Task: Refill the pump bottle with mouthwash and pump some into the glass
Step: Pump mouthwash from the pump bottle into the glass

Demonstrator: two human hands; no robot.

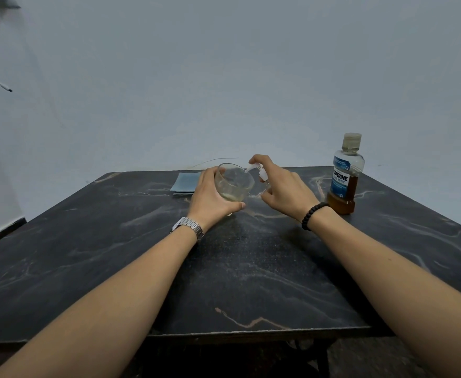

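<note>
Right hand [284,184] gripping our pump bottle [263,177], left hand [213,195] gripping the tilted glass [233,182] beside it, we're pumping; next, press again.

"LISTERINE" and, fainter below it, "COOL MINT" on the mouthwash bottle [344,178] label.

Head-worn camera looks forward and down, close over the table [251,268].
</note>
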